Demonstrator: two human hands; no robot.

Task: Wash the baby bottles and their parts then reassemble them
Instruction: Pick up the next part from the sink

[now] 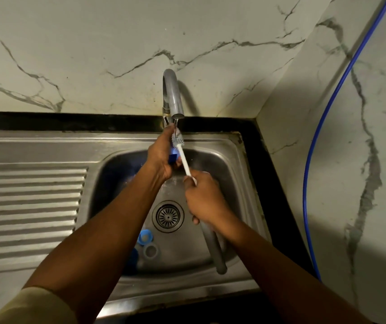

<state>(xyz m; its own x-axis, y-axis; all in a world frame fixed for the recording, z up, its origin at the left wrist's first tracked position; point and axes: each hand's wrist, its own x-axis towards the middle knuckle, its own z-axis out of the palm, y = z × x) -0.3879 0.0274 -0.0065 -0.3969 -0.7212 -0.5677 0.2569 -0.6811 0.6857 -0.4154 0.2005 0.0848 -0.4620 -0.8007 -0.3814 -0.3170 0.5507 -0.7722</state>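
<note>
My left hand (161,155) is closed around a small blue bottle part (172,157) and holds it up under the faucet spout (175,106), where water runs. My right hand (204,198) grips the bottle brush by its grey handle (213,244); the white shaft (185,161) rises to the bristle head (178,141), which touches the blue part. On the sink floor lie a light blue ring (145,237), a grey ring (150,251) and a darker blue piece (132,260), partly hidden by my left forearm.
The steel sink basin (238,183) has a round drain strainer (168,216) in the middle. A ribbed draining board (28,206) lies to the left. A marble wall stands behind, and a blue hose (313,146) runs down the right wall.
</note>
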